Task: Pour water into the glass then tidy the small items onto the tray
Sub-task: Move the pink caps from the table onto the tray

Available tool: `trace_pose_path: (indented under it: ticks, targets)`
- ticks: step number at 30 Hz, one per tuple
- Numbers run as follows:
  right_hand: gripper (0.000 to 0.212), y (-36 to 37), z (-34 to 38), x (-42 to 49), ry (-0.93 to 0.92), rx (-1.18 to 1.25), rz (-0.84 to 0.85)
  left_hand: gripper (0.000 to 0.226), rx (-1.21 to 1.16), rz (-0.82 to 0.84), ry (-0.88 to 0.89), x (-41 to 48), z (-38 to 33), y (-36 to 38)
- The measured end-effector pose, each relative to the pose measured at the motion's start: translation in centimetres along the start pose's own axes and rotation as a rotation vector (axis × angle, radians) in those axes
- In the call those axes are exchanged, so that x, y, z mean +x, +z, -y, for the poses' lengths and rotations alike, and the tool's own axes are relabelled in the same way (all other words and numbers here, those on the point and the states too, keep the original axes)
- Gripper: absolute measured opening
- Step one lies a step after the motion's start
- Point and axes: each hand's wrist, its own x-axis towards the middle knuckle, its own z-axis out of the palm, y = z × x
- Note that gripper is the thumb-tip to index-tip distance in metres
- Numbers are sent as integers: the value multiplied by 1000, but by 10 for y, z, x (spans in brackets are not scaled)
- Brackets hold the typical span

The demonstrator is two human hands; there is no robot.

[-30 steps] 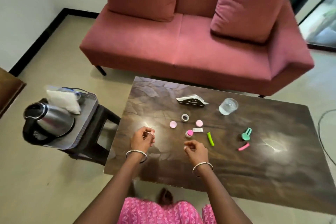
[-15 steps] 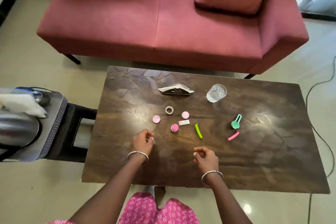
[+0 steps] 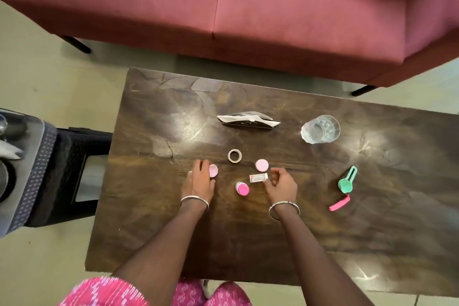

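Both hands lay low over the dark wooden coffee table [image 3: 248,243], and places below are given from the small white rectangular box [image 3: 258,178] near its middle. Right hand [image 3: 282,185] sat just right of that box, fingers loosely curled and parted, fingertips at the box's right end — whether they touched it could not be told, and nothing was clearly gripped. Left hand [image 3: 200,180] rested well left of the box, fingers bent down beside a pale pink round lid [image 3: 213,170], holding nothing that showed.

Just above the box lay a second pale pink round cap [image 3: 262,165]; below-left stood a small jar with a bright pink top [image 3: 242,188]. A small ring of tape [image 3: 235,156] sat up-left. Farther up-right stood the clear drinking glass [image 3: 320,129], upright — its water level unclear. At the left edge of the view showed part of a grey tray [image 3: 37,169].
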Motion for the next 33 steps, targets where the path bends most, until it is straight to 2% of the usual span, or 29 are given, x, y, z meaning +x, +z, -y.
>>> trace_pose_path:
  ticks: [4,8,14,21,29,33]
  targets:
    - [39,18,4,31,-46,-141,34,47,50,10,-6,16,3,16]
    - [44,33,0,50,-57,-248,-1,37,74,-22,18,29,3,26]
    - [34,44,-2,51,-89,-213,-73,34,-23,-43,50,34,23,28]
    - [37,39,4,-6,-107,42,-235,32,-276,-142,-10,-1,44,5]
    - [39,49,19,-98,-269,143,-233,40,-525,-309,-76,-77,63,-36]
    - [44,56,19,-154,-375,150,-175,42,-608,-433,-67,-131,78,-55]
